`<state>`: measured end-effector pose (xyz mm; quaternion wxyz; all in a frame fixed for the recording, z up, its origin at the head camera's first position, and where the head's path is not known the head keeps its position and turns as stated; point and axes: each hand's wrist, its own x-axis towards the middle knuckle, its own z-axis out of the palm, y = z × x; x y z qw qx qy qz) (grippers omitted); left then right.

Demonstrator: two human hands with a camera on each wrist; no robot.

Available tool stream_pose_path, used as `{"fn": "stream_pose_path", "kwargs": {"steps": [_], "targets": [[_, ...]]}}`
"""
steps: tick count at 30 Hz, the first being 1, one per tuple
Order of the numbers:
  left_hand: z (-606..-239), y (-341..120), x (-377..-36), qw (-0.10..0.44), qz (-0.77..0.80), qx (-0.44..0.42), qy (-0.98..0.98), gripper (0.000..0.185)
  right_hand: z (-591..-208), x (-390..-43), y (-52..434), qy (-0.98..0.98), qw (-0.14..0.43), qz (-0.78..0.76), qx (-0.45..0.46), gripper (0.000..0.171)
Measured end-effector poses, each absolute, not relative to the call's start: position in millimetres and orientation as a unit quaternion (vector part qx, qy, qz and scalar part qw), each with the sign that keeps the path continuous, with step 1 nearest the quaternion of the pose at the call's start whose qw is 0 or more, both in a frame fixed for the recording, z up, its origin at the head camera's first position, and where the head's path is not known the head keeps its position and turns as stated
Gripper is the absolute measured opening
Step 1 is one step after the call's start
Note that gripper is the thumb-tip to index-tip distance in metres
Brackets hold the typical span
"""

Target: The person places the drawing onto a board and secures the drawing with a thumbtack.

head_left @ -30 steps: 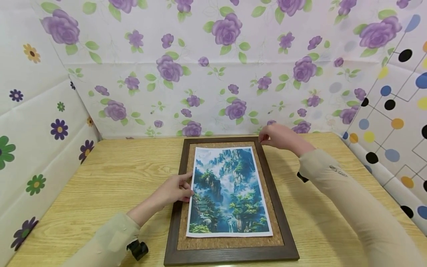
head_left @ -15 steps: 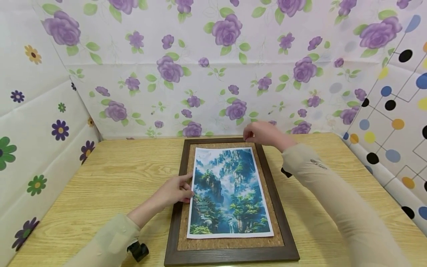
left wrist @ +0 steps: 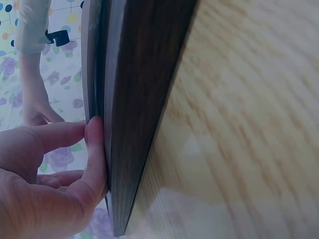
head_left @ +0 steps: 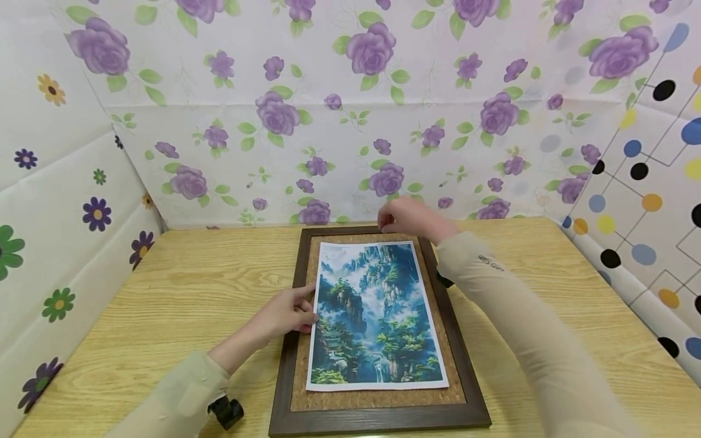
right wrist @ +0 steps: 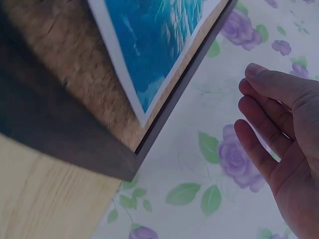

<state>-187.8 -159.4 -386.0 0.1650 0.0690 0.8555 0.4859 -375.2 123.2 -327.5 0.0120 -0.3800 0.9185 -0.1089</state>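
the frame (head_left: 378,420) is touched at centre left by the left hand (head_left: 287,313), fingers straight; the right hand (head_left: 408,218) is held relaxed, empty, above its top edge.

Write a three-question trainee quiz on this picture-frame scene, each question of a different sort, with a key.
1. True or false: the left hand touches the left edge of the landscape print.
2. Which part of the frame is the right hand over? A) near edge B) far edge C) left side
3. Fill in: the print lies on a ____ backing.

Key: 1 true; 2 B; 3 cork
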Motion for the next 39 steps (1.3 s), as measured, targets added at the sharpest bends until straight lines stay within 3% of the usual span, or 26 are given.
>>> {"fn": "stream_pose_path", "kwargs": {"steps": [24,39], "targets": [[-389,-161,-188,0.167,0.494,0.068,0.851,0.069,-369,-388,96,0.894,0.016,-0.188,-0.407,0.007],[-389,-162,-188,0.165,0.496,0.071,0.850,0.070,-384,-385,95,0.908,0.034,-0.142,-0.393,0.010]]}}
